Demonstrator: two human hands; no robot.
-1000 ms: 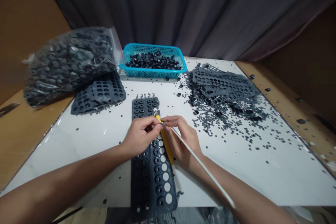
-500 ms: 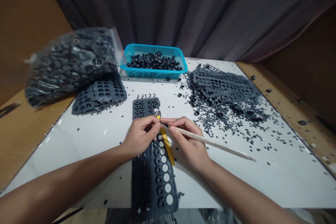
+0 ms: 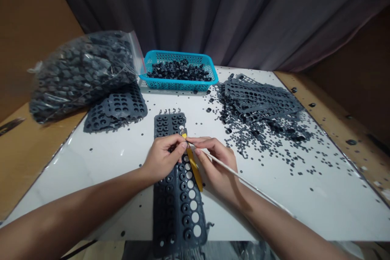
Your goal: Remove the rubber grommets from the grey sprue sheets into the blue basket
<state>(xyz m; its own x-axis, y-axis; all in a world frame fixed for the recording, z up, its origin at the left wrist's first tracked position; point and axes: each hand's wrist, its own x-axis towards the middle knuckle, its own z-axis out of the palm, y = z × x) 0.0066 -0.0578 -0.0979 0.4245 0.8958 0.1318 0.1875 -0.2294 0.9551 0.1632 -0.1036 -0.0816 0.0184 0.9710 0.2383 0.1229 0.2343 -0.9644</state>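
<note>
Here's the left hand [image 3: 166, 156], thumb and forefinger pinched on a small dark piece [image 3: 187, 142], and the right hand [image 3: 217, 164] meets it fingertip to fingertip, gripping a long pale stick [image 3: 256, 183] that slants back rightward past the wrist! Just under that meeting point lies a yellow-handled tool [image 3: 195, 172], angled towards the wearer. Below the grip, the dark sheet [image 3: 174, 211] runs nearer and farther, ringed pieces in rows, bare round holes down its right side. Straight beyond the grip, a blue basket [image 3: 179, 85] of dark parts! Far left, a bulging clear bag [image 3: 82, 75]; off right, stacked perforated sheets [image 3: 258, 95] amid scattered discs [image 3: 258, 142].
</note>
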